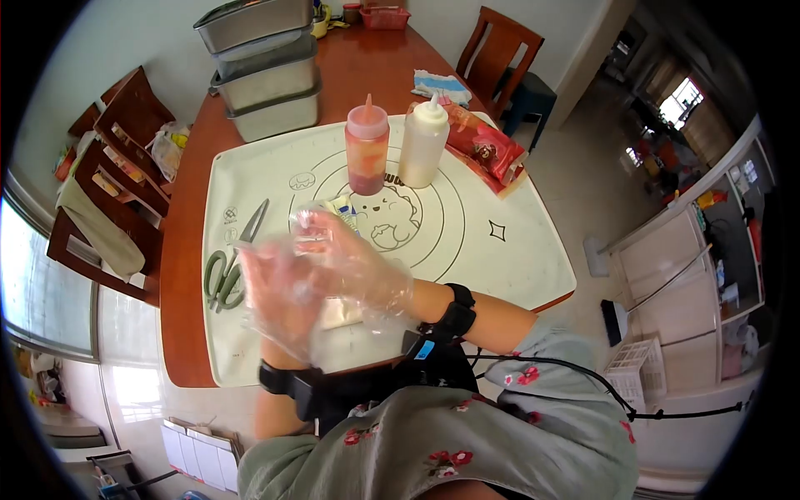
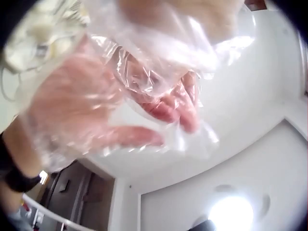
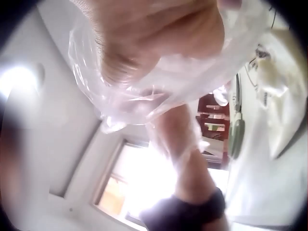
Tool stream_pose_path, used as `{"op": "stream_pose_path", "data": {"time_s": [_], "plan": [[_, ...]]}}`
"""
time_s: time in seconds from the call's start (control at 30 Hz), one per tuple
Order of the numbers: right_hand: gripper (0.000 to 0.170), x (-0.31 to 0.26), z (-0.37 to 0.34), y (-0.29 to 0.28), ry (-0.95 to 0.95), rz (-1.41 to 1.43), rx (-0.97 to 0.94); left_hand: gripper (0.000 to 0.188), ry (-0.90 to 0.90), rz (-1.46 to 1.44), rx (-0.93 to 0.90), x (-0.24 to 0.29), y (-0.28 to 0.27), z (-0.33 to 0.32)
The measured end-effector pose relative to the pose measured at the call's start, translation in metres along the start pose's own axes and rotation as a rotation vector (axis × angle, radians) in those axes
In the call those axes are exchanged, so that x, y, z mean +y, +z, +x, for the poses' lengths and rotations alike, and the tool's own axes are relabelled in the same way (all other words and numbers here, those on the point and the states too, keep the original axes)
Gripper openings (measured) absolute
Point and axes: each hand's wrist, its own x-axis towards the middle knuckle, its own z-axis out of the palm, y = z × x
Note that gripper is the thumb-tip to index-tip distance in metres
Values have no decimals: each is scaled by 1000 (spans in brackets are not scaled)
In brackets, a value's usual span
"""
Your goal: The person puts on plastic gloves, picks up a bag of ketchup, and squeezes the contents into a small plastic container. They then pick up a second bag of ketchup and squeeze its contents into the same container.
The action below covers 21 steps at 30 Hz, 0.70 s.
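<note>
Both hands wear loose clear plastic gloves and overlap above the near part of a cream mat (image 1: 517, 267). My left hand (image 1: 283, 287) is raised, blurred in the head view; its fingertips (image 2: 166, 113) show through crinkled film in the left wrist view. Close against it is my right hand (image 1: 358, 262), its thumb extended in the left wrist view. Film covers its back in the right wrist view, where its fingers are hidden. Beneath the hands lies a pale packet (image 1: 343, 215) with blue and yellow print, partly hidden. Green-handled scissors (image 1: 223, 279) lie left of the hands.
Beyond the hands stand a squeeze bottle with red sauce (image 1: 367, 154) and a whitish squeeze bottle (image 1: 423, 146). A red package (image 1: 483, 150) lies to their right. Stacked metal containers (image 1: 271, 75) are at the back left, a folded cloth (image 1: 442, 85) at the back right.
</note>
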Motion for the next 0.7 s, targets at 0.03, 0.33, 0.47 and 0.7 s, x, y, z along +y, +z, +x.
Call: {"op": "stream_pose_path", "data": {"time_s": [0.03, 0.33, 0.47, 0.7], "plan": [[42, -14, 1, 8, 115, 47, -22, 63, -34, -43, 43, -19, 8, 1], [23, -16, -45, 31, 399, 459, -6, 76, 143, 323, 56, -62, 66, 5], [18, 7, -53, -10, -24, 169, -286, 57, 38, 223, 217, -62, 34, -6], [51, -16, -20, -98, 256, -372, -44, 21, -56, 646, 434, -28, 7, 9]]}}
